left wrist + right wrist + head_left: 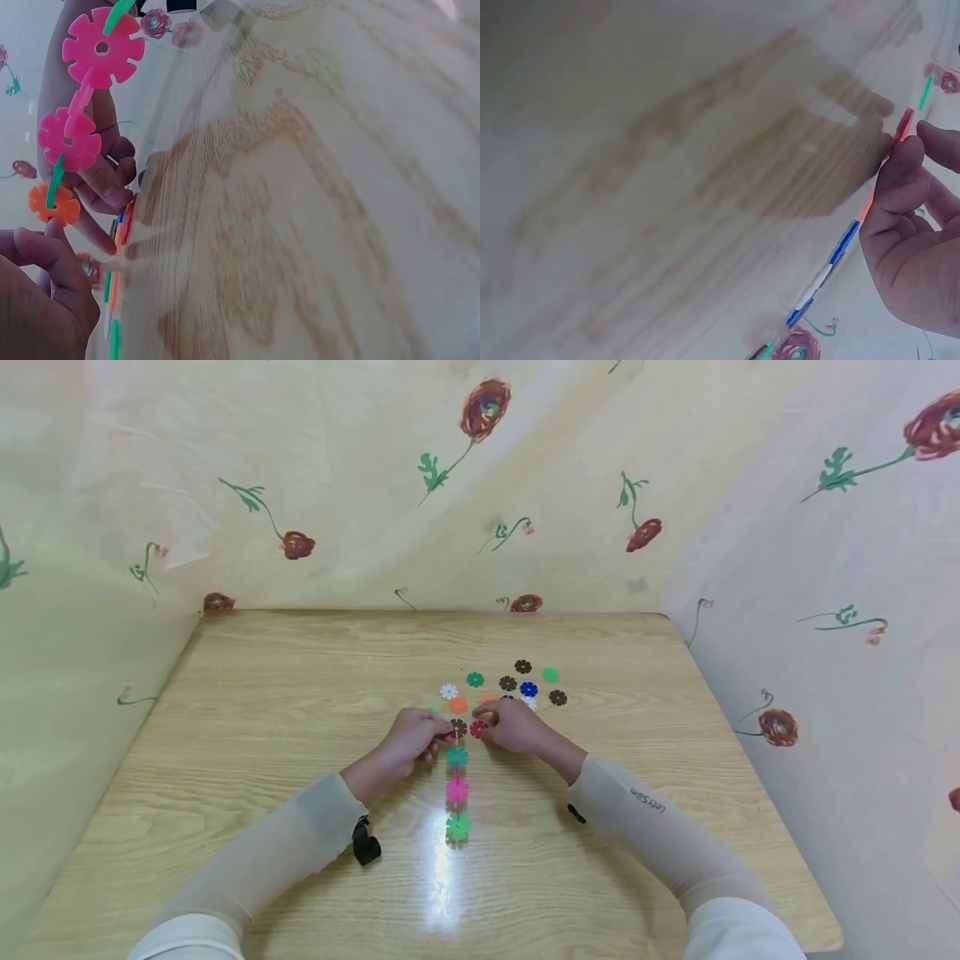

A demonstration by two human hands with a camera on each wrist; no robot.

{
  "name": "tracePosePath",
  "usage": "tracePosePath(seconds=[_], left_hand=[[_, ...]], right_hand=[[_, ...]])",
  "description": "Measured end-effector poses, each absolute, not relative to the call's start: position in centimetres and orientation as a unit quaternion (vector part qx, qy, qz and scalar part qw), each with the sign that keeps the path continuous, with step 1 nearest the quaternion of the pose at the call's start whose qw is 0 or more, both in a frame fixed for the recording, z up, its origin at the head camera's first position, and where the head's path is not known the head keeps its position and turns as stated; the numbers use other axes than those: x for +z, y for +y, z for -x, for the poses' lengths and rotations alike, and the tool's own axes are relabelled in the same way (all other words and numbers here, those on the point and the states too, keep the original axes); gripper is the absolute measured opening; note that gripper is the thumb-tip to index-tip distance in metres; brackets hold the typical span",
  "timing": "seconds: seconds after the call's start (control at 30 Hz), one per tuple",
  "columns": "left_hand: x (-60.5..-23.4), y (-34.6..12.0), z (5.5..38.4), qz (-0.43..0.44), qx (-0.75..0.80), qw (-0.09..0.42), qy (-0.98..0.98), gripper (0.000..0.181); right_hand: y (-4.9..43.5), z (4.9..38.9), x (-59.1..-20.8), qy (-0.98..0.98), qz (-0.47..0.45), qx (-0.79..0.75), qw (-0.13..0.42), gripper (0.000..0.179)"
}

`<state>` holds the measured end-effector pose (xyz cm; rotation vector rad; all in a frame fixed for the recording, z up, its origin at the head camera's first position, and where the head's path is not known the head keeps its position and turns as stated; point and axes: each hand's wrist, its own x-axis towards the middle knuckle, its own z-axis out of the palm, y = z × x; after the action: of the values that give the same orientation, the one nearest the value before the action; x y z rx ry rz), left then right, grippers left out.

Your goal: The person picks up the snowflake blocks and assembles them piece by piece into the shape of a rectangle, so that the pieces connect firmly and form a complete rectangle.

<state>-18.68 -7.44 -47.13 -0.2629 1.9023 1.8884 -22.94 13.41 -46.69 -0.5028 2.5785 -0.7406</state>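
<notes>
My left hand pinches the top end of a chain of notched plastic discs, at a brown disc. Below it hang an orange piece seen edge-on, a teal disc, a pink disc and a light green disc. From the left wrist, two pink discs and an orange disc show, joined by edge-on pieces. Just right of the brown disc, my right hand has a red disc between thumb and finger, low at the tabletop; its edge shows in the right wrist view.
Loose discs lie flat beyond the hands: white, orange, teal, blue, light green and several brown ones. The wooden table meets flower-patterned cloth at back and sides.
</notes>
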Motion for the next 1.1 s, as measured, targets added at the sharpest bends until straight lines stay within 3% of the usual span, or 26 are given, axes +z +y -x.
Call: tracePosePath(seconds=[0.4,0.73,1.1], left_hand=[[-46.57,-7.39,18.69,0.093,0.681,0.225,0.691,0.013],[-46.96,-7.31,18.73,0.084,0.683,0.224,0.690,0.012],[-47.07,-7.23,18.63,0.083,0.689,0.228,0.683,0.013]], right_hand=[[13.21,22.95,-46.96,0.929,0.187,-0.250,0.200,0.039],[13.18,22.99,-47.33,0.930,0.198,-0.252,0.183,0.023],[13.16,23.15,-47.50,0.930,0.194,-0.254,0.179,0.020]])
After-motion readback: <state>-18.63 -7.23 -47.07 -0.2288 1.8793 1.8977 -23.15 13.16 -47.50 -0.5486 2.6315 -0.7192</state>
